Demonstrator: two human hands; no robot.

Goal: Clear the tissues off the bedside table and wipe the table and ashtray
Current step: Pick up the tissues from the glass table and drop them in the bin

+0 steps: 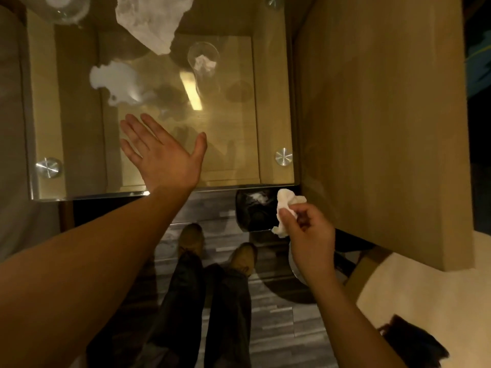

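I look down on a glass-topped bedside table over a wooden frame. My left hand hovers open above its near half, palm up and fingers spread, just short of a crumpled white tissue at the left. A larger white tissue lies at the far edge. A clear drinking glass with a small wad of tissue inside stands mid-table. My right hand pinches a crumpled tissue over a black waste bin below the table's near right corner. The ashtray seems to be the glass object at far left.
A tall wooden panel rises along the table's right side. Round metal fittings pin the glass at its corners. My legs and shoes stand on a grey plank floor. Pale bedding with a dark item lies at lower right.
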